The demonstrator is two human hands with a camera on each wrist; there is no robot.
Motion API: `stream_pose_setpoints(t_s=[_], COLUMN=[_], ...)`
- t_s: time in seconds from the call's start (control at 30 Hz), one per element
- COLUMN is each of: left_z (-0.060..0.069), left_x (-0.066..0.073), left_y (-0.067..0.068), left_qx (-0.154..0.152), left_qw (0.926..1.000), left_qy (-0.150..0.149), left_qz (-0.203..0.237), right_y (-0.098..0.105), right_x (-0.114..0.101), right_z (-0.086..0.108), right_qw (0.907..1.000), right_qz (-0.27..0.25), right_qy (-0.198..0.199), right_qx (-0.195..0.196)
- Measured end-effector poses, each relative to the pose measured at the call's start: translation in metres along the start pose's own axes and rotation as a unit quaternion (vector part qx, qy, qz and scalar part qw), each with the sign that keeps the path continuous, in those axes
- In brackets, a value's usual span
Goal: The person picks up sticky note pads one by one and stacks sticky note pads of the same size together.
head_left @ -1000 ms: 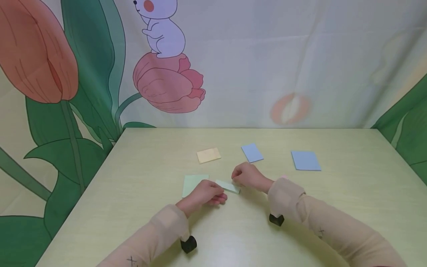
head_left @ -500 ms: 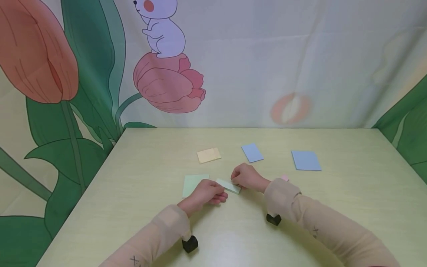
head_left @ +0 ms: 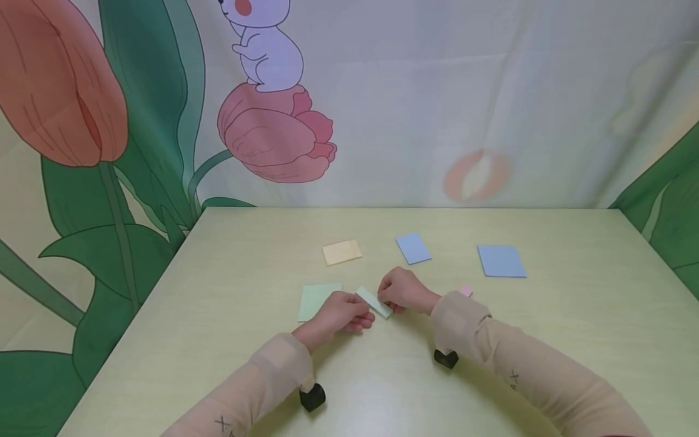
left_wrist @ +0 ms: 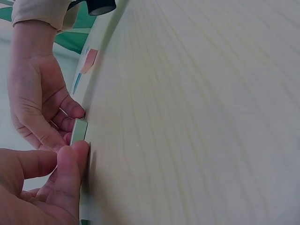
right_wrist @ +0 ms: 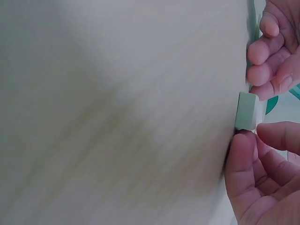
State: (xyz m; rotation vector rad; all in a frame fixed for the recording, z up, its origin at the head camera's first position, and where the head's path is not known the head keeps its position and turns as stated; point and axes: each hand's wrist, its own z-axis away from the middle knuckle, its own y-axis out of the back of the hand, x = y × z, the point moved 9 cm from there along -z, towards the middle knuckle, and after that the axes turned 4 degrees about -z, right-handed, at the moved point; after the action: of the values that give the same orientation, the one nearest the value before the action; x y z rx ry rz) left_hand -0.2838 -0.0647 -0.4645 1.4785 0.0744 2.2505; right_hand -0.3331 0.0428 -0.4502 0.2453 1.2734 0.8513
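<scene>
A narrow pale green sticky-note pad (head_left: 374, 303) lies slantwise between the hands, low over the tabletop. My left hand (head_left: 337, 312) pinches its left end between thumb and fingers. At the other end my right hand (head_left: 406, 290) grips it with bent fingers. In the right wrist view the pad (right_wrist: 246, 111) shows a thick green side, with the right thumb and fingertips at its near end. The left wrist view shows its end face just beyond the left fingertips. A wider green square pad (head_left: 317, 300) lies flat behind the left hand, partly covered by it.
On the pale wooden table (head_left: 218, 291), a cream pad (head_left: 341, 252) and a small blue pad (head_left: 413, 248) lie farther back. A larger blue square pad (head_left: 502, 261) is at the right. A small pink piece (head_left: 466, 291) shows behind the right cuff. A printed curtain hangs behind.
The narrow green pad has turned slightly clockwise, so it slants more steeply. My right hand and sleeve have shifted a little left, showing more of the pink piece.
</scene>
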Motion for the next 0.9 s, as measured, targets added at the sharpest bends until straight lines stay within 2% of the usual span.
stream_pose_setpoints(t_s=[0.23,0.47,0.9], left_z=[-0.001,-0.004,-0.005], left_x=[0.003,0.002,-0.001], left_y=[-0.002,-0.004,-0.004], left_qx=[-0.003,0.0,-0.005], left_qw=[1.0,0.9999,0.9995], left_qy=[-0.006,-0.006,-0.009], left_qz=[0.004,0.01,-0.03], right_y=[-0.002,-0.005,-0.012], right_x=[0.0,0.005,0.009], right_z=[0.001,0.002,0.017], right_qw=[1.0,0.9993,0.9933], right_qz=[-0.005,-0.032,-0.097], right_qy=[0.005,-0.016,-0.049], right_qx=[0.0,-0.012,-0.04])
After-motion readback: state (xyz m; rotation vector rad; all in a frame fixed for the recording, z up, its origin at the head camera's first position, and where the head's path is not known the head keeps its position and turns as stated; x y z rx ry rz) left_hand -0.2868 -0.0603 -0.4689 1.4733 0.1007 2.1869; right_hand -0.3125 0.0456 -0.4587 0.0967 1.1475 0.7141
